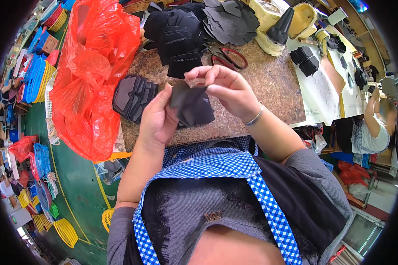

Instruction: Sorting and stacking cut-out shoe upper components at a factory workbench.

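My left hand point(158, 115) is closed on a dark grey flat piece point(183, 99), thumb on top along its left edge. The fingers of my right hand point(230, 88) are bent, and thumb and forefinger pinch the piece's upper right corner. Under it, more dark pieces point(203, 112) lie on the mottled brown work board point(269, 97). A fanned stack of dark notched pieces point(135, 98) sits just left of my left hand. Beyond my hands a heap of black fuzzy-faced pieces point(174, 33) is piled up, with one black piece point(183, 65) at its near end.
Red-handled scissors point(229, 58) lie beyond my right hand. A big red plastic bag point(93, 79) stands at the left. Grey pieces point(232, 22) and a pale container with a black cone point(281, 28) are at the back. Another person point(376, 128) sits at the right.
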A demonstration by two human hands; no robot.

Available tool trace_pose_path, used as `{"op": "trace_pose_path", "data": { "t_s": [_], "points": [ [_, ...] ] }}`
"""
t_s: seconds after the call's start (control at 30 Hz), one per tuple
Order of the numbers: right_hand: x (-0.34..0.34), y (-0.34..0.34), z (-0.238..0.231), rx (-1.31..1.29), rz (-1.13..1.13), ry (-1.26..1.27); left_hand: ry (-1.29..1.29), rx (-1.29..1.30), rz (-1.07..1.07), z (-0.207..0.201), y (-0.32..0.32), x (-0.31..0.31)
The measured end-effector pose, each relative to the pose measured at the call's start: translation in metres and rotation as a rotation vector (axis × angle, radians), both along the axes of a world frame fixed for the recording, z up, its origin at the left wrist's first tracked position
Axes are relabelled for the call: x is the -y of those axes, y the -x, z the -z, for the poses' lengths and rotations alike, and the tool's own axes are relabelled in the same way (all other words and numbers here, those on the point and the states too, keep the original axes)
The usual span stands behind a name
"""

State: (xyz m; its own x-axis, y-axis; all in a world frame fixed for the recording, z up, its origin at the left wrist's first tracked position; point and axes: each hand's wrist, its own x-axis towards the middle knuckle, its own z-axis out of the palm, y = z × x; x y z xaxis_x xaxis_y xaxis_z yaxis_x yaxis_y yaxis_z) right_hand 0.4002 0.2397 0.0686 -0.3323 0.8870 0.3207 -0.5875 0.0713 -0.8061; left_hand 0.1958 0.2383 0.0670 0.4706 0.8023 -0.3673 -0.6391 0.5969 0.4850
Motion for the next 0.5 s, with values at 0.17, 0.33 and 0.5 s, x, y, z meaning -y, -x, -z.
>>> {"op": "trace_pose_path", "data": {
  "t_s": [0.17,0.33,0.5],
  "points": [
    [-0.006,-0.028,-0.008,0.347,0.312,0.164,-0.402,-0.405,-0.306,0.008,0.029,-0.007],
    [0.013,-0.011,0.004,0.933,0.195,-0.314,-0.650,-0.764,0.075,-0.003,0.019,0.007],
    [0.009,-0.001,0.015,0.972,0.096,-0.201,-0.635,-0.832,0.233,0.021,0.006,0.019]
  ]
}}
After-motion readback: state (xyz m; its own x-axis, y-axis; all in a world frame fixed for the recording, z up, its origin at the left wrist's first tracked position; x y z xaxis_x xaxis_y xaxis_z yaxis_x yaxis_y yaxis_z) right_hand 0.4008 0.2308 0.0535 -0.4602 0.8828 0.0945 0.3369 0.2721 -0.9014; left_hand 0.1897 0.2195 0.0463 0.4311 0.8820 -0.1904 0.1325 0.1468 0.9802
